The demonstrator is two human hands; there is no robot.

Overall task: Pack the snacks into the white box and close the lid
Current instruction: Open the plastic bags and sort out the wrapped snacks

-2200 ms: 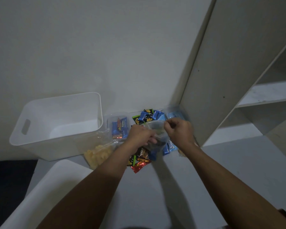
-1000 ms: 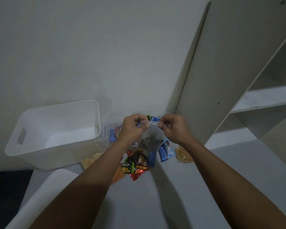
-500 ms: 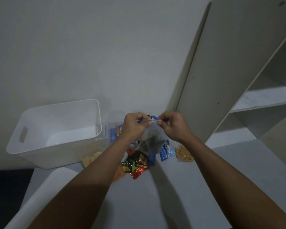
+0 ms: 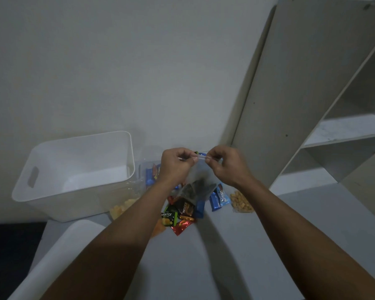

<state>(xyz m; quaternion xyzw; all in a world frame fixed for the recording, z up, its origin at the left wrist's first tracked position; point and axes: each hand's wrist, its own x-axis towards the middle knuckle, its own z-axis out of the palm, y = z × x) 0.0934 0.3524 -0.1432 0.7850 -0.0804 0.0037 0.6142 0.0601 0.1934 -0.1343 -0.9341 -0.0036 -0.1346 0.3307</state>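
Both hands pinch the top strip of a clear bag (image 4: 200,182) holding dark snacks: the left hand (image 4: 175,167) grips its left end, the right hand (image 4: 226,166) its right end, fingertips pressed together on the seal. The bag hangs above the snack pile (image 4: 182,213) on the grey surface (image 4: 204,267). The open white box (image 4: 74,169) stands at nine o'clock from the hands, its lid (image 4: 52,256) at seven o'clock, a bag of tan pieces (image 4: 240,202) at four.
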